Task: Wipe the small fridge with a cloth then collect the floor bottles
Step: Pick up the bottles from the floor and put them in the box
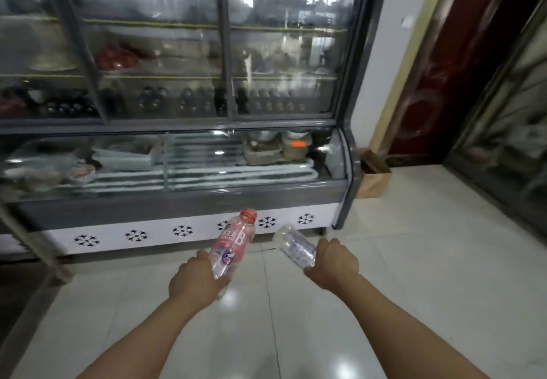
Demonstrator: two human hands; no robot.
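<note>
- The left hand (199,279) is wrapped around the lower part of a pink-labelled bottle (233,244), which tilts up and to the right with its orange-red cap (248,215) on top.
- The right hand (336,261) grips the base of a clear crumpled bottle (294,245), which points up and to the left; its mouth end looks uncapped, though blur makes that hard to confirm.
- The 2 bottles are held above the pale tiled floor (414,260), near each other but not touching, just in front of the fridge.
- The display fridge (189,201) fills the upper left of the view: sliding glass doors above, a curved glass case below, and a white base panel with a row of black snowflake marks (182,230).
- Behind the upper glass stand rows of dark bottles (189,100) on the lowest shelf, with blurred dishes on the shelf above.
- The lower case holds trays and containers (263,149) on frosted coils.
- To the right of the fridge, a brown cardboard box (373,177) stands on the floor beside a dark red door (444,68).
</note>
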